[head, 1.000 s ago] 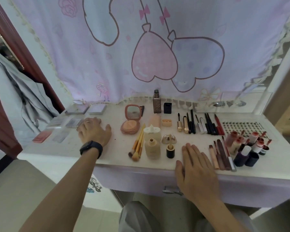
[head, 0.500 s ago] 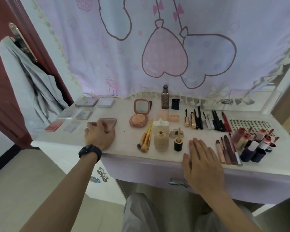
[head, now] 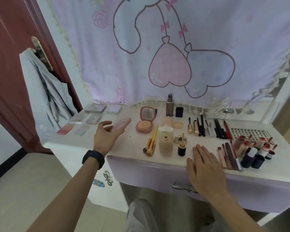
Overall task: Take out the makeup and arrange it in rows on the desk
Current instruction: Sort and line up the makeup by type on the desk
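While left hand [head: 107,138] lifts pink palette [head: 122,125], right hand [head: 206,166] flat

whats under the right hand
The right hand lies flat, palm down, on the desk front edge, beside the black jar and lip pencils. Nothing sticks out from beneath it; whether anything small lies under the palm is hidden.

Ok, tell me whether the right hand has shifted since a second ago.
No. The right hand lies flat at the desk edge, beside the black-capped bottle.
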Action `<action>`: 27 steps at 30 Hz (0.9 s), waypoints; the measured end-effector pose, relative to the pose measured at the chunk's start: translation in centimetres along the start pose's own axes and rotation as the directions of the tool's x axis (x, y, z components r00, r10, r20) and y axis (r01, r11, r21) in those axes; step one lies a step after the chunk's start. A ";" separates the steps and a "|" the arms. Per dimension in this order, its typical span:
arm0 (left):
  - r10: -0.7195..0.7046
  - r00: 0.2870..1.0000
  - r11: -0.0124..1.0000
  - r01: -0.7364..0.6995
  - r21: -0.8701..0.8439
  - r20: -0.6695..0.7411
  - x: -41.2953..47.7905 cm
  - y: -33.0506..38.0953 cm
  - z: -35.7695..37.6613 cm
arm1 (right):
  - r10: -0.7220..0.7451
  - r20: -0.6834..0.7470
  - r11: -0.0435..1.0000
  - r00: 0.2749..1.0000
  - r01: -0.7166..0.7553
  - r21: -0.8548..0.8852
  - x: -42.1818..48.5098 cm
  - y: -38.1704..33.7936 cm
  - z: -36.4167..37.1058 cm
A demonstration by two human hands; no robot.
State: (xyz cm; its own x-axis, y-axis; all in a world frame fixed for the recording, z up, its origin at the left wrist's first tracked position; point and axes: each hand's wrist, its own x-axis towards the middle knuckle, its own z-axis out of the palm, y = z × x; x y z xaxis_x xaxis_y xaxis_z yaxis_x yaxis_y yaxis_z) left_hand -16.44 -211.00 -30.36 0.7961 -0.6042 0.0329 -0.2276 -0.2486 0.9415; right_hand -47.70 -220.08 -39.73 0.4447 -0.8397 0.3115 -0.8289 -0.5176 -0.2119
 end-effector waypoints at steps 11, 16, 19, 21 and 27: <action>0.459 0.832 0.888 -0.441 -0.130 0.312 -5.1 9.4 4.5 | 0.202 0.175 0.389 0.964 -0.243 0.889 4.5 -3.1 -12.3; 0.519 0.694 0.803 -0.596 -0.006 0.500 -7.7 10.5 7.0 | 0.138 0.363 0.089 0.922 -0.376 0.922 6.3 -3.2 -14.8; 0.562 0.690 0.783 -0.622 -0.023 0.456 -8.6 10.6 8.1 | 0.161 0.414 -0.042 0.896 -0.413 0.910 6.4 -2.5 -14.5; 0.564 0.723 0.803 -0.593 -0.061 0.399 -9.2 10.5 8.5 | 0.123 0.508 -0.255 0.853 -0.468 0.846 6.0 -2.3 -14.3; 0.556 0.753 0.817 -0.573 -0.063 0.353 -10.0 10.4 9.8 | -0.015 0.604 -0.429 0.797 -0.550 0.716 4.5 -2.4 -13.6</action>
State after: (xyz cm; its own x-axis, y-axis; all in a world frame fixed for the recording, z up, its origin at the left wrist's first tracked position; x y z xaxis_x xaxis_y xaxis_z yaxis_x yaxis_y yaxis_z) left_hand -32.25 -214.95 -24.17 0.2750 -0.8602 0.4295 -0.6073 0.1909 0.7712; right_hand -48.36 -220.41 -25.21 0.5714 -0.7608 -0.3077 0.3542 0.5668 -0.7438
